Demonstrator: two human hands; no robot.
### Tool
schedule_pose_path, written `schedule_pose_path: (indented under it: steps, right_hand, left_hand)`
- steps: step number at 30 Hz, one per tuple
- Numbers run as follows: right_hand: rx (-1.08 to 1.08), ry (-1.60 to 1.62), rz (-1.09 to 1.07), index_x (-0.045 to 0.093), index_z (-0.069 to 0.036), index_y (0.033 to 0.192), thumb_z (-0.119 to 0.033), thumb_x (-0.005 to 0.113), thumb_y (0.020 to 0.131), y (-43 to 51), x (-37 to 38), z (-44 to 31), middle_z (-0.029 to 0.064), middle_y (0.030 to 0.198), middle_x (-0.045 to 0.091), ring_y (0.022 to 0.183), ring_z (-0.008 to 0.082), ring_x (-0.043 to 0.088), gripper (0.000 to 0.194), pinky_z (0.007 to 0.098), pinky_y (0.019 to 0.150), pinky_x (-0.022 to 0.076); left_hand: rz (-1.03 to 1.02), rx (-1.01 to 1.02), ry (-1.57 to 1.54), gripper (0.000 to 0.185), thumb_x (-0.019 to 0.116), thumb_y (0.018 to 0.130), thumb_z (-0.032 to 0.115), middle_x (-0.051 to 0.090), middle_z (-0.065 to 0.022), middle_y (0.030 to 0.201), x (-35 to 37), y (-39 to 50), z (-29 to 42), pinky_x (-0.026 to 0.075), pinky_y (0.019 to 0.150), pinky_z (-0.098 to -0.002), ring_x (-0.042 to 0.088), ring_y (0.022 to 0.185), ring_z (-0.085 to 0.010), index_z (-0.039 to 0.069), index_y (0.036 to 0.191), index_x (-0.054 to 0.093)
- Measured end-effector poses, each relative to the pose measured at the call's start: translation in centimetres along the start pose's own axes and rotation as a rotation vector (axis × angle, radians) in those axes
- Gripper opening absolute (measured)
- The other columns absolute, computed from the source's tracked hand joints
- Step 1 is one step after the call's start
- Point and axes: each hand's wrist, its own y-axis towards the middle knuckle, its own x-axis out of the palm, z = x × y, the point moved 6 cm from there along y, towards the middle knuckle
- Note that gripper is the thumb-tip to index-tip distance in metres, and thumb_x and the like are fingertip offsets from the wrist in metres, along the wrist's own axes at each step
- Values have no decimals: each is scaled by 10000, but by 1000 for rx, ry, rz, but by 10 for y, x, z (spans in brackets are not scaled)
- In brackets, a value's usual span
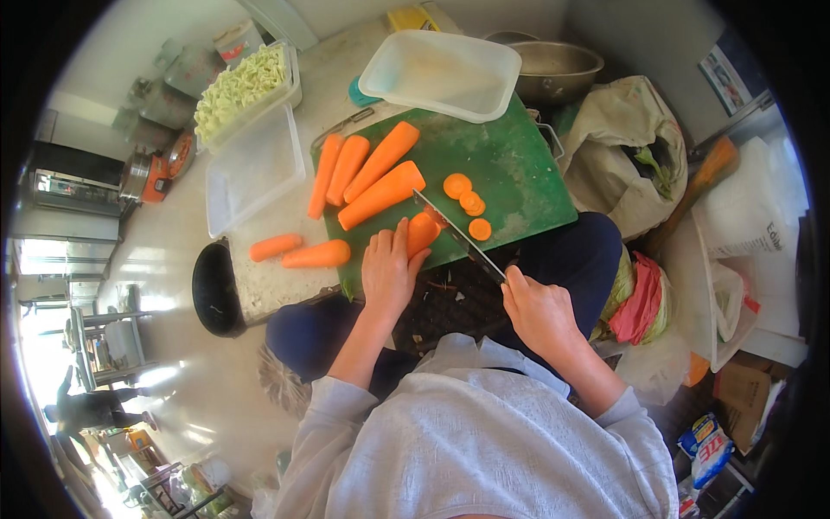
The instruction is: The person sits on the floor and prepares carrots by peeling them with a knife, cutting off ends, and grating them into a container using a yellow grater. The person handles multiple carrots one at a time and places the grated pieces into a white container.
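My left hand (390, 263) holds a carrot (421, 235) down near the front edge of a green cutting board (512, 149). In my right hand (539, 305) is the handle of a kitchen knife (463, 241), its blade lying across the cut end of that carrot. Several carrot slices (458, 186) rest on the board to the right of the blade. Beyond my left hand, several peeled carrots (382, 194) lie side by side on the left part of the board. Two smaller carrot pieces (316, 253) sit on the pale worktop (266, 285), left of the board.
A white plastic tray (441, 74) overlaps the board's far edge, with metal bowls (557, 65) behind. At left stand a container of chopped cabbage (243, 87) and a clear plastic tray (256, 168). A cloth sack (622, 149) is at right. Someone (91, 409) stands far left.
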Motion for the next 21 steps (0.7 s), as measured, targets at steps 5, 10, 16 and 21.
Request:
schedule_pose_path:
  steps: [5, 10, 16, 21]
  right_hand:
    - [40, 16, -155, 494, -38, 1014, -181, 583, 1017, 6, -3, 0, 164, 642, 608, 612, 412, 638, 168, 525, 548, 489]
    - [34, -98, -262, 499, -24, 1048, -189, 569, 1017, 24, 9, -2, 181, 630, 631, 622, 421, 656, 182, 535, 570, 503]
    - [62, -155, -279, 526, -14, 1087, -215, 560, 1020, 31, 14, -4, 218, 707, 681, 686, 436, 686, 214, 552, 637, 535]
    - [12, -222, -223, 513, -36, 1039, -189, 577, 1008, 27, 14, -4, 191, 704, 692, 687, 421, 703, 169, 542, 634, 549]
  left_hand:
    - [24, 30, 13, 625, 810, 845, 265, 586, -123, 1025, 1, 0, 2, 487, 803, -413, 586, 948, -310, -10, 1364, 597]
    - [26, 19, -7, 649, 829, 809, 259, 582, -127, 1013, 4, 0, 2, 487, 802, -413, 587, 950, -311, 1, 1355, 591]
    - [67, -8, -20, 639, 820, 822, 281, 572, -124, 1018, 2, -6, 0, 494, 823, -416, 587, 970, -312, 2, 1348, 588]
    - [79, -7, -28, 632, 817, 830, 288, 574, -120, 1024, 2, -8, -1, 495, 830, -408, 583, 989, -305, -3, 1343, 590]
